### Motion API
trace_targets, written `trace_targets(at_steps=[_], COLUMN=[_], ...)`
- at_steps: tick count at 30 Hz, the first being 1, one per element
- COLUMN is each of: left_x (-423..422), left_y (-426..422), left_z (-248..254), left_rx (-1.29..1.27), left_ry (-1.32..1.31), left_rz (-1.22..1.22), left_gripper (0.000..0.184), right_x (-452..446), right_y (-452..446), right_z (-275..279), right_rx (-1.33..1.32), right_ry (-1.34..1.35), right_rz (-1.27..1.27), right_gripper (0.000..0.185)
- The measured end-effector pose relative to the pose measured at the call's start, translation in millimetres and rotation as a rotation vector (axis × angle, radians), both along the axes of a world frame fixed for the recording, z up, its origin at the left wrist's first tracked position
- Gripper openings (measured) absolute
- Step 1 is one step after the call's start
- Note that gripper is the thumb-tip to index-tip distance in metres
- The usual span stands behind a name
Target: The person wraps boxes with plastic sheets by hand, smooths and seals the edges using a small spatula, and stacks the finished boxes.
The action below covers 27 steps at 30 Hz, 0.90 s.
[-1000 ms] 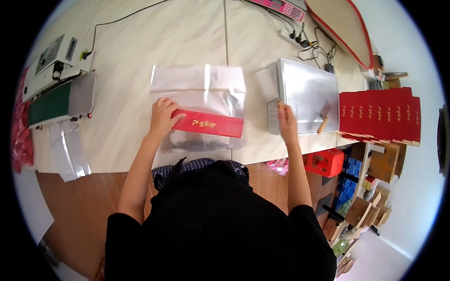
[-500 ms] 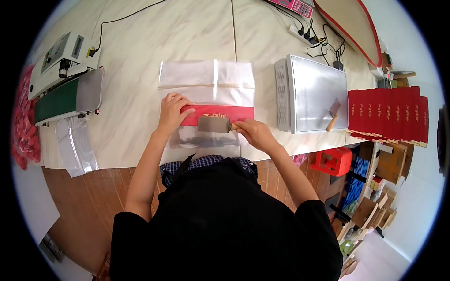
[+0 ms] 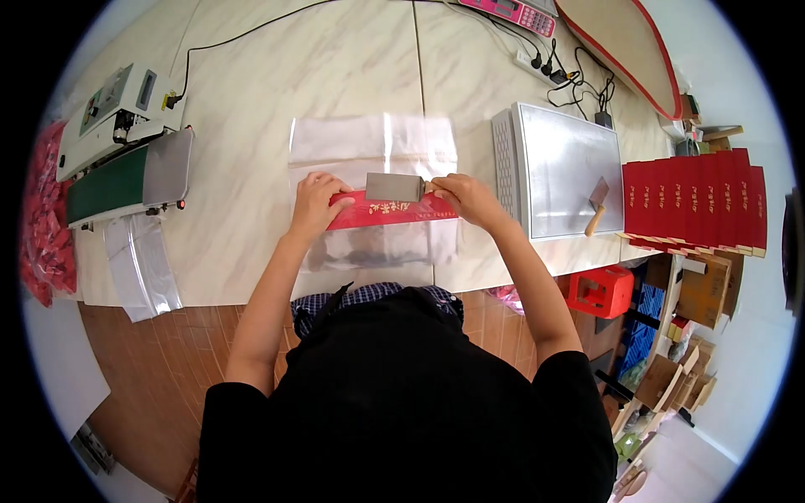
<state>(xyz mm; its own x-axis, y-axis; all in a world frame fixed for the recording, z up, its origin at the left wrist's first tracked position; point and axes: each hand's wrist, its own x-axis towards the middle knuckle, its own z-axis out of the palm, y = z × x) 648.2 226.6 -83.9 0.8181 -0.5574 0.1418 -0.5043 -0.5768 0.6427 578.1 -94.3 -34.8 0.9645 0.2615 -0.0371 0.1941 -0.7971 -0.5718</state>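
Note:
A clear plastic bag [image 3: 369, 138] lies on the table before me, with a red band [image 3: 390, 214] printed in gold across its middle. My left hand [image 3: 319, 201] pinches the left end of this band, thumb on the red and fingers curled over its far edge. In my right hand [image 3: 465, 199] is the wooden handle of a scraper [image 3: 394, 186]. Its wide metal blade lies flat along the band's far edge, covering part of it. What is under my fingertips is hidden.
A sealing machine [image 3: 117, 142] with a green belt stands left, beside clear bags [image 3: 142, 264]. To the right are a metal-topped box [image 3: 562, 168] carrying a second scraper [image 3: 597, 205], and a row of red packages [image 3: 692, 201]. Cables and a power strip [image 3: 537, 67] lie behind.
The scraper has moved away from my body, from the band's near side to its far edge. My right hand has gone with it. The red band now lies tilted and shows more of its print.

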Motion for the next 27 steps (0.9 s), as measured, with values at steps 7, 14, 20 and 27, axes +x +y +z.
trace_targets(at_steps=[7,14,20,27], left_x=[-0.7,-4.3,-3.4,-3.1], left_y=[-0.7,-3.0,-0.4,-2.3], left_z=[-2.0,1.7,-3.2,-3.2], left_rx=[-0.011,-0.009,0.019,0.048], left_ry=[-0.033,-0.01,-0.006,-0.007], left_rz=[0.014,0.03,0.007,0.015], left_gripper=[0.02,0.02,0.021,0.021], right_x=[-5.8,-103.8,-120.4,-119.7], right_y=[16.8,102.5,124.1,118.0], right_z=[3.8,-6.3,-16.5,-11.3], right_rx=[-0.087,0.221,-0.068,-0.316], right_ry=[-0.077,0.117,0.108,0.119], right_rz=[-0.23,-0.484,-0.535,-0.613], right_gripper=[0.019,0.023,0.023,0.025])
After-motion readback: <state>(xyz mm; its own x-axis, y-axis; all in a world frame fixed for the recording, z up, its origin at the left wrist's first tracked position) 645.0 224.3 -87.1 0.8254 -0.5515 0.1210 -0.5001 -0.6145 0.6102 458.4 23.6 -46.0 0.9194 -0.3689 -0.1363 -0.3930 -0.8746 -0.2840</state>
